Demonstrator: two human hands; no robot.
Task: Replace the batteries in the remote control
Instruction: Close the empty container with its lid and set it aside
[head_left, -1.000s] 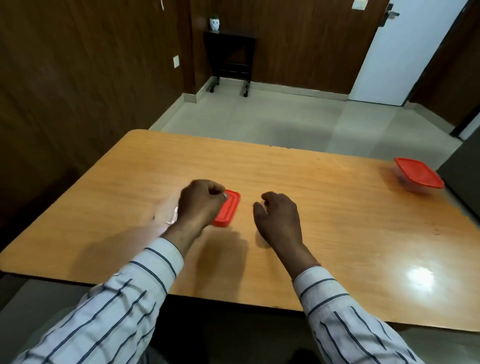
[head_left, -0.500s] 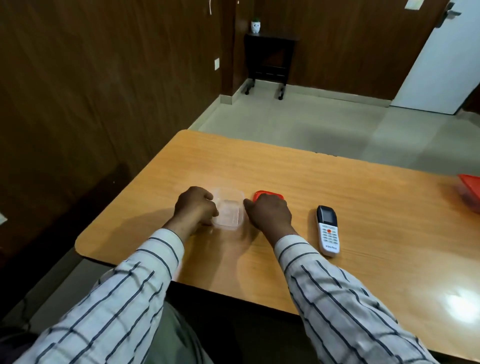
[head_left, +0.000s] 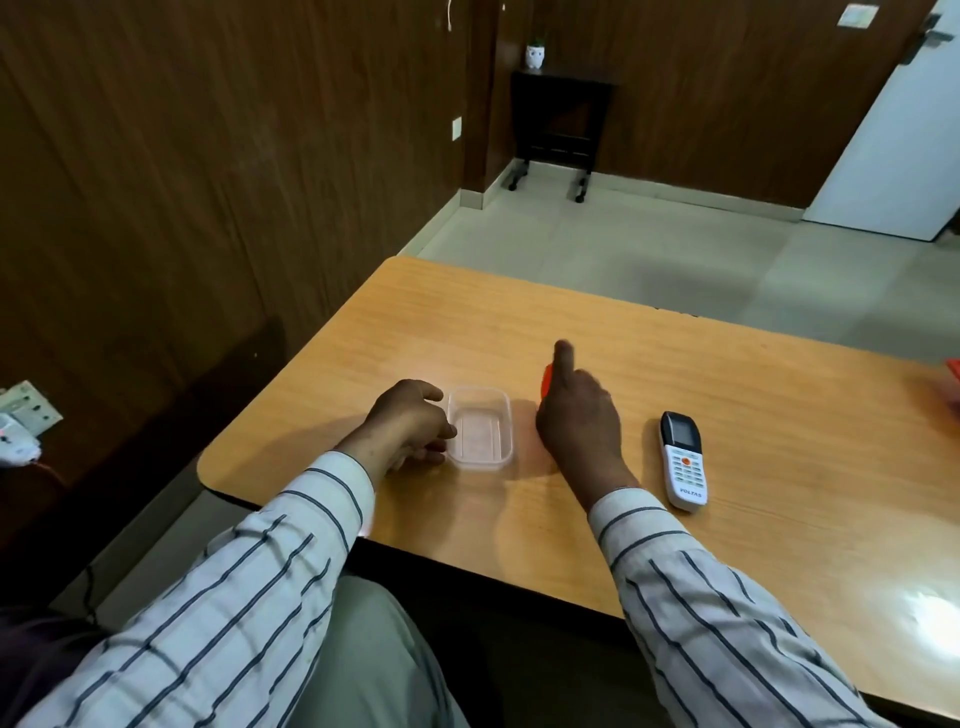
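Note:
A white remote control (head_left: 683, 460) with a dark screen lies face up on the wooden table (head_left: 779, 415), just right of my right wrist. A small clear plastic container (head_left: 479, 436) stands open near the table's left front corner; I see nothing in it. My left hand (head_left: 410, 426) grips its left wall, thumb on the rim. My right hand (head_left: 579, 421) holds the red lid (head_left: 546, 384) on edge to the right of the container, index finger raised. The hand hides most of the lid. No batteries show.
The corner of another red-lidded container (head_left: 953, 374) pokes in at the table's far right edge. A dark wood wall runs close along the left, with a socket and plug (head_left: 23, 423). A black side table (head_left: 561, 119) stands across the tiled floor.
The red lid has come off the clear container and my right hand now tilts it upright beside it. My left hand stays on the container. The view has swung left, bringing the remote in.

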